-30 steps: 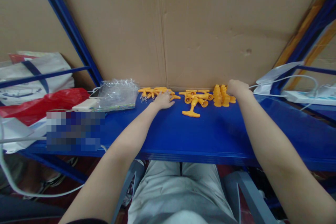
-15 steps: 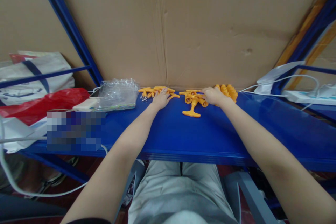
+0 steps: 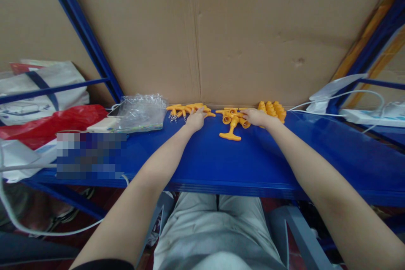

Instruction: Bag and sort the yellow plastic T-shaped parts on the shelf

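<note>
Yellow T-handled corkscrews (image 3: 177, 109) lie heaped at the back of the blue shelf, their metal spirals pointing towards me. My left hand (image 3: 196, 120) is over the right part of this heap, its fingers curled in and closed on a corkscrew that they mostly hide. To the right, several yellow corkscrews with sleeves (image 3: 230, 119) form a cluster, one T-handle facing me. My right hand (image 3: 255, 117) is at the cluster's right side, fingers pressed together; what they grip is hidden. Ribbed yellow sleeves (image 3: 272, 109) stand in a block just behind that hand.
A stack of clear plastic bags (image 3: 142, 114) and a white box (image 3: 103, 125) are left of the heap. Further left lie a red bag (image 3: 63, 120) and a cloth bag (image 3: 41, 88). Cardboard (image 3: 202, 38) closes the back. A white power strip (image 3: 373, 116) with cables is at right.
My left hand's fingers, spread over the heap before, have drawn together, and the hand has shifted slightly right. My right hand stays at the cluster, its fingers now lower.
</note>
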`<state>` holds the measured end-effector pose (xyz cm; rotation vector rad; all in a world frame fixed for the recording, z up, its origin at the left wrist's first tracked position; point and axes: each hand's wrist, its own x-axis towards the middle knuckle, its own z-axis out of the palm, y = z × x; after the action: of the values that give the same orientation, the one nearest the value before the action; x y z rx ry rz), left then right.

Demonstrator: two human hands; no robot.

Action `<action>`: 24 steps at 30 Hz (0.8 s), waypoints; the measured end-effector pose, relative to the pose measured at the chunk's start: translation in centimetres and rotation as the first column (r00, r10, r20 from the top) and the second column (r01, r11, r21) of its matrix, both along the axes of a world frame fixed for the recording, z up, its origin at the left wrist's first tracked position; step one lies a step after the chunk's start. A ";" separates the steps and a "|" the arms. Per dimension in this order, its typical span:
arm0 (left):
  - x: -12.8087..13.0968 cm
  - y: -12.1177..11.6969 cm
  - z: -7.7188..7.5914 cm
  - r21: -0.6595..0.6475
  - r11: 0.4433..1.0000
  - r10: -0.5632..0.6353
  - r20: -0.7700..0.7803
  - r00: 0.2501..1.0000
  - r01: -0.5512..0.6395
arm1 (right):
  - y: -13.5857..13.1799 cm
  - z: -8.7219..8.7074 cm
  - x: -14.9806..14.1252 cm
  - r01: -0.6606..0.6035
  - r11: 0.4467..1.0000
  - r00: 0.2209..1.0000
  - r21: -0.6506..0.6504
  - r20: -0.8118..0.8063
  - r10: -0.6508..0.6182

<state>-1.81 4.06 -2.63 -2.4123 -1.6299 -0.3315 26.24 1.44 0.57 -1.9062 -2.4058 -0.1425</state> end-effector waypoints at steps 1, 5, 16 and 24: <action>0.0 0.0 0.0 -0.001 1.000 0.003 0.000 1.000 -0.003 | 0.1 -0.1 0.1 -0.004 1.000 1.000 0.007 -0.003 0.004; 0.1 -0.2 0.1 0.001 1.000 0.008 0.007 1.000 -0.008 | 0.2 -0.3 0.5 -0.004 0.999 1.000 0.047 0.005 0.003; 0.5 -1.3 0.8 0.127 0.989 -0.088 0.121 0.989 0.072 | -0.9 0.2 0.3 0.004 0.999 0.999 0.032 -0.033 -0.003; 2.3 -3.2 2.5 0.324 0.918 -0.274 0.100 0.957 0.229 | -2.1 1.2 -1.1 -0.037 0.988 0.998 0.153 0.063 0.028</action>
<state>0.45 0.90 -0.11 -2.3953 -1.2019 -0.7603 25.15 -0.71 1.74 -1.8198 -2.3839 -0.3782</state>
